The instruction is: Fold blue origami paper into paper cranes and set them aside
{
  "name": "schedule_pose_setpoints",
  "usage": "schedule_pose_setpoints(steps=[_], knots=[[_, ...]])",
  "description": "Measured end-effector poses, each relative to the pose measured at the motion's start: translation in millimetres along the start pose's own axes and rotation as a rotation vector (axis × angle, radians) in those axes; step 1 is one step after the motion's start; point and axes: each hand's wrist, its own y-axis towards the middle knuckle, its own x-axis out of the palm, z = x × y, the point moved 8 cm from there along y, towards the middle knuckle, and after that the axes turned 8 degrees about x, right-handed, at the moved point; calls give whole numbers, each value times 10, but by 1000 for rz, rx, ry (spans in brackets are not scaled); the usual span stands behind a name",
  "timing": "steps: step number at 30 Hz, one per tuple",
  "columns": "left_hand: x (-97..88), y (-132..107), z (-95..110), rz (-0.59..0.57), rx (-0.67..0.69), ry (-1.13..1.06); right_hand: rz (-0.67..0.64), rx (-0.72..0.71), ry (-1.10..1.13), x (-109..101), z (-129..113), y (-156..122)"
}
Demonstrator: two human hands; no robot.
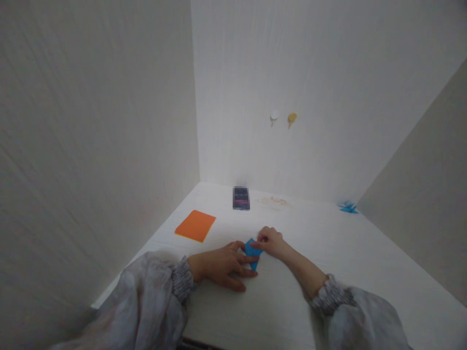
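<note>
Head view: blue folded paper (252,253) pinched between both hands.

One head-worn camera looks forward and down from close above the white worktop (310,301), facing the far corner walls.

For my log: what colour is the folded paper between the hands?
Blue folded paper, best in the head view.

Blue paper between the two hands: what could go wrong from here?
1. The blue paper is small and partly covered by the left hand and the right hand, so a crease could land off line.
2. It lies on a smooth-looking white table and might slide if the pressing fingers let up.
</note>
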Motion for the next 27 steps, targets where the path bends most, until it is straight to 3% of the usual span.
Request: schedule_pose_setpoints(steps=[11, 27], knots=[[-6, 3, -2, 12, -6, -62, 24, 141, -49, 77, -29, 84], [-3, -10, 2, 9, -13, -34, 22, 46, -73, 40, -82, 18]])
